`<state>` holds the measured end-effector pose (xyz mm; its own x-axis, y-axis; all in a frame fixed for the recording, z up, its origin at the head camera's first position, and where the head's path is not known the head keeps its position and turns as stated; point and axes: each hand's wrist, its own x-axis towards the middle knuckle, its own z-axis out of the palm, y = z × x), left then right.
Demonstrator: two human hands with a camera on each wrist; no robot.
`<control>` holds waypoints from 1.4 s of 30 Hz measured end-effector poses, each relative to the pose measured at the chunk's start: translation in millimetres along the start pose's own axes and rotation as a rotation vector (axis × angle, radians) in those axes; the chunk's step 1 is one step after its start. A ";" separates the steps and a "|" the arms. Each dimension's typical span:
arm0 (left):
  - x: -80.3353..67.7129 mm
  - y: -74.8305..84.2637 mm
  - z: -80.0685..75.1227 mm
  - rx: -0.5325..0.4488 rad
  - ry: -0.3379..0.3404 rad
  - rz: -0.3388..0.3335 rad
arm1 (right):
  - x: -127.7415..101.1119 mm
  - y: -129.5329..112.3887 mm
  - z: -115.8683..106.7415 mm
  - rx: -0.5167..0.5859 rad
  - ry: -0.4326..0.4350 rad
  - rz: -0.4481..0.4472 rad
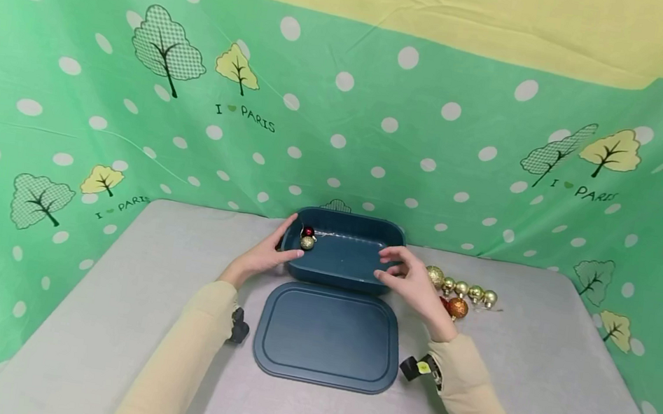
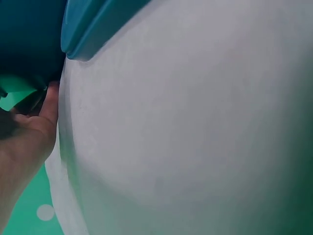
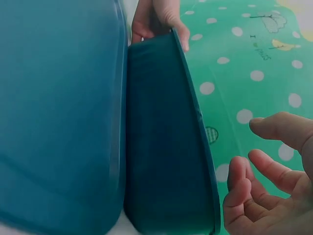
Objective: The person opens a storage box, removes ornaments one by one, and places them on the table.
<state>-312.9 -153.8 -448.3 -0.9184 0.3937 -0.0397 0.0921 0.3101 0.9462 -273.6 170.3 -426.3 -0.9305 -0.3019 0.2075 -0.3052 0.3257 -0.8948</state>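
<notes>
A dark blue plastic box (image 1: pixel 334 279) stands without its lid on the table. Inside its left end lie a small red Christmas ball (image 1: pixel 308 231) and a gold one (image 1: pixel 307 243). My left hand (image 1: pixel 261 255) holds the box by its left end, the thumb over the rim at the front corner. Over the box's right end is my right hand (image 1: pixel 412 285), fingers loosely bent with nothing between them; the right wrist view shows these fingers (image 3: pixel 274 171) apart from the rim. The matching blue lid (image 1: pixel 328 337) lies flat in front of the box.
Several gold Christmas balls (image 1: pixel 461 288) sit in a row right of the box, with an orange glittery ball (image 1: pixel 458 308) before them. My right hand partly hides a red one. A green dotted cloth (image 1: pixel 379 136) hangs behind the grey table (image 1: pixel 104 288).
</notes>
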 end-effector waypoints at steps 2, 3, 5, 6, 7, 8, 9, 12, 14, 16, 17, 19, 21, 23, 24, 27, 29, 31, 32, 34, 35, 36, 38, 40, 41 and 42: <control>0.1 -0.1 0.0 0.012 -0.001 -0.001 | 2.2 -1.9 3.8 0.004 -0.015 0.000; 0.2 0.0 0.0 0.016 -0.001 0.000 | 3.5 -2.4 5.4 0.002 -0.023 -0.003; 0.3 0.2 0.1 0.021 -0.003 0.001 | 6.5 -3.3 8.9 -0.005 -0.034 0.003; 0.3 0.4 0.0 0.024 -0.004 0.000 | 8.1 -3.4 10.6 -0.010 -0.037 0.007; 0.4 0.4 0.1 0.027 -0.004 -0.002 | 9.8 -3.3 12.3 -0.016 -0.040 0.010; 0.4 0.6 0.2 0.025 -0.004 -0.002 | 11.4 -3.2 13.9 -0.019 -0.044 0.009; 3.5 -4.6 -0.3 0.024 -0.001 -0.003 | 11.7 -8.6 15.4 -0.023 -0.049 0.011; 11.5 -19.5 -0.3 0.025 0.014 0.000 | 14.7 -14.8 20.7 -0.026 -0.056 0.016; 16.7 -29.3 -0.5 0.025 0.029 -0.001 | 17.6 -15.1 24.7 -0.033 -0.062 0.015; 18.7 -33.5 -0.8 0.035 0.039 0.005 | 22.0 -9.1 28.7 -0.043 -0.064 0.016; 18.6 -33.6 -1.2 0.039 0.038 0.007 | 24.7 -4.1 30.7 -0.047 -0.065 0.017; 18.6 -33.7 -1.9 0.055 0.035 0.009 | 28.0 -1.7 34.0 -0.056 -0.070 0.018; 18.5 -33.8 -2.7 0.069 0.026 0.018 | 30.7 -0.9 37.1 -0.058 -0.074 0.028; 18.1 -33.5 -3.2 0.086 0.016 0.022 | 33.1 -1.1 40.3 -0.056 -0.080 0.037; 17.8 -32.9 -3.6 0.092 0.014 0.020 | 34.5 -1.3 41.9 -0.060 -0.082 0.040; 16.3 -30.7 -4.4 0.101 -0.002 0.025 | 38.8 -0.5 46.8 -0.067 -0.093 0.040; 15.8 -29.7 -4.6 0.099 -0.010 0.017 | 41.6 -0.7 50.1 -0.075 -0.106 0.041; 15.1 -29.2 -4.6 0.099 -0.018 0.011 | 44.5 -0.4 53.3 -0.081 -0.121 0.043; 14.9 -29.1 -4.6 0.098 -0.022 0.009 | 46.0 -0.5 54.8 -0.082 -0.124 0.048; 14.7 -28.6 -4.5 0.094 -0.027 0.004 | 49.0 -1.5 57.6 -0.085 -0.134 0.054; 14.5 -28.2 -4.6 0.090 -0.029 0.005 | 50.7 -2.0 58.9 -0.086 -0.138 0.054; 14.5 -27.8 -4.6 0.085 -0.030 0.003 | 52.3 -2.2 60.1 -0.083 -0.142 0.052; 14.8 -27.1 -4.7 0.076 -0.034 0.003 | 55.4 -4.0 62.2 -0.079 -0.149 0.050; 15.0 -25.5 -4.8 0.067 -0.039 -0.005 | 58.3 -6.2 64.6 -0.074 -0.161 0.043; 14.8 -24.2 -5.1 0.061 -0.044 -0.009 | 60.1 -6.5 65.9 -0.072 -0.168 0.037; 14.4 -22.3 -5.4 0.059 -0.049 -0.014 | 61.9 -6.6 67.4 -0.070 -0.176 0.031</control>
<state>-330.3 -159.8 -468.3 -0.8999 0.4304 -0.0701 0.1028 0.3657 0.9250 -315.6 89.1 -434.1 -0.8918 -0.4408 0.1020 -0.2958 0.3972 -0.8687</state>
